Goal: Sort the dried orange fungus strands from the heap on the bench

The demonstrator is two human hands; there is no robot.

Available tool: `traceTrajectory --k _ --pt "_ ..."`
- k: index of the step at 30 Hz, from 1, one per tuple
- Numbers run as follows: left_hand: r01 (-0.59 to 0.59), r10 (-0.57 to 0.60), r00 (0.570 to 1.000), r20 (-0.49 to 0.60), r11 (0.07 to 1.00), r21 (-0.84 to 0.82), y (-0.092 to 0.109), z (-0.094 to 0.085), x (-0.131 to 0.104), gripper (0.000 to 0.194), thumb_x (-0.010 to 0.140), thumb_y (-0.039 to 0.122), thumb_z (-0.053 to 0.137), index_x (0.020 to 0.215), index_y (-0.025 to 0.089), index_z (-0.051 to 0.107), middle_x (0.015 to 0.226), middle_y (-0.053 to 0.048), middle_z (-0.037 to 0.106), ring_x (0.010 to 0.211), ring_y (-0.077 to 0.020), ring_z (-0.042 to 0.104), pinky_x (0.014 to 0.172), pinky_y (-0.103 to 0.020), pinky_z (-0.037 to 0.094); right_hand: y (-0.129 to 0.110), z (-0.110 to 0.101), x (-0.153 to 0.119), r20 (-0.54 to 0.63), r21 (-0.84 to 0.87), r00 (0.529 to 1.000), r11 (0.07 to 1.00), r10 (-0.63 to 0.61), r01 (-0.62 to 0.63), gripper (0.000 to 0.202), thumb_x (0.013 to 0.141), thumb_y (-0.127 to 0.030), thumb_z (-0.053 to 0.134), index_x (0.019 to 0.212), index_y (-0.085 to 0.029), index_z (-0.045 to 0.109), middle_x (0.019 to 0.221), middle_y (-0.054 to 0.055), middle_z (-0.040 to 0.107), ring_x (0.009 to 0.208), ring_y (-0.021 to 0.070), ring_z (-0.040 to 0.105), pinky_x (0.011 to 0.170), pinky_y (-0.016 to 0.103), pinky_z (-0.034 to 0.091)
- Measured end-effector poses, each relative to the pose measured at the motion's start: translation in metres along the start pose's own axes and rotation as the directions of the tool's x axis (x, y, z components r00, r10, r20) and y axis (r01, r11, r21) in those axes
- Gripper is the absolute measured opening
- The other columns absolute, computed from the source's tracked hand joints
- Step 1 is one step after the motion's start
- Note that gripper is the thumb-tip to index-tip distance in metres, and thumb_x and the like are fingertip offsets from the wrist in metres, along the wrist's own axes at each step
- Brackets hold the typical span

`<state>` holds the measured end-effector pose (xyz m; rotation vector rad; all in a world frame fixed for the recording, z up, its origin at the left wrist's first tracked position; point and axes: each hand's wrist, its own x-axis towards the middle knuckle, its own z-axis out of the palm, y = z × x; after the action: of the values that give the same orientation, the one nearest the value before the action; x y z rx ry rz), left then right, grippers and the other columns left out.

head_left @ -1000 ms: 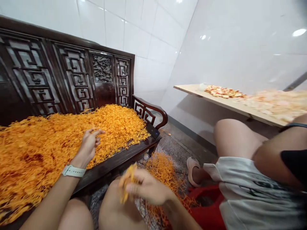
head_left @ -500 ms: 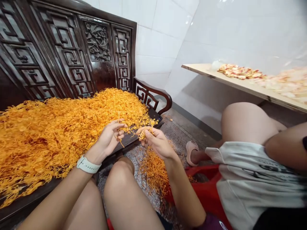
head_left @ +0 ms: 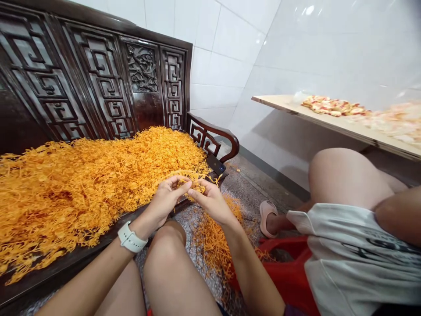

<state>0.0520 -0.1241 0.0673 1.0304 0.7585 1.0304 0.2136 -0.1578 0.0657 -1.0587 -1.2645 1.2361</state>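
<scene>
My left hand (head_left: 168,196) and my right hand (head_left: 212,199) meet over the bench's front edge, fingertips nearly touching. Both pinch a small bunch of orange cordyceps strands (head_left: 198,188), partly hidden behind the fingers. Thin ends poke out above and to the right of my right hand. A large heap of loose cordyceps (head_left: 98,175) covers the bench seat beside my left hand. Below my right hand, another pile of orange strands (head_left: 215,239) lies on the floor.
A dark carved wooden bench (head_left: 144,105) stands at left; a phone (head_left: 216,164) lies at its right end. On the right, a board (head_left: 279,103) carries pale, reddish pieces (head_left: 333,106). Another person's knee (head_left: 345,171) and pink shoe (head_left: 267,215) are near a red stool (head_left: 289,272).
My left hand has moved right and closed its fingers at the strands by my right hand. The view has shifted slightly, and the phone on the bench now shows plainly.
</scene>
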Motion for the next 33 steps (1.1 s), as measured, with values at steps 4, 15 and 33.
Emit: traceTrajectory --k 4,15,33 --pt "-0.045 0.038 0.993 -0.116 0.997 -0.062 0.001 -0.009 -0.002 0.030 0.084 0.040 0.083 0.089 0.016 0.065 0.081 0.001 0.065 0.057 -0.0056 0.046 0.053 -0.019 0.037 0.006 0.013 0.003 -0.099 0.159 0.995 0.987 0.013 0.003 0.044 0.077 -0.042 0.090 0.101 -0.021 0.061 0.079 -0.005 0.058 0.066 0.0091 0.048 0.062 0.023 0.040" --pt "0.085 -0.213 0.965 -0.153 0.807 -0.585 0.018 -0.024 -0.009 0.014 0.082 0.019 0.076 0.089 0.015 0.064 0.084 -0.004 0.068 0.066 -0.0100 0.058 0.059 -0.021 0.047 0.019 0.035 0.017 -0.148 0.150 0.989 0.988 -0.001 0.023 0.026 0.088 -0.044 0.075 0.099 -0.021 0.070 0.081 -0.001 0.055 0.067 0.0120 0.043 0.061 0.026 0.037" --pt "-0.027 0.004 0.995 -0.100 0.971 -0.238 0.013 -0.023 -0.010 0.032 0.075 0.034 0.090 0.088 0.016 0.067 0.078 0.001 0.061 0.055 -0.0044 0.042 0.051 -0.020 0.032 0.024 0.070 0.044 -0.330 -0.175 0.855 0.916 -0.399 0.360 0.030 0.100 -0.052 0.062 0.087 -0.025 0.057 0.083 0.001 0.053 0.072 0.0154 0.049 0.066 0.031 0.043"
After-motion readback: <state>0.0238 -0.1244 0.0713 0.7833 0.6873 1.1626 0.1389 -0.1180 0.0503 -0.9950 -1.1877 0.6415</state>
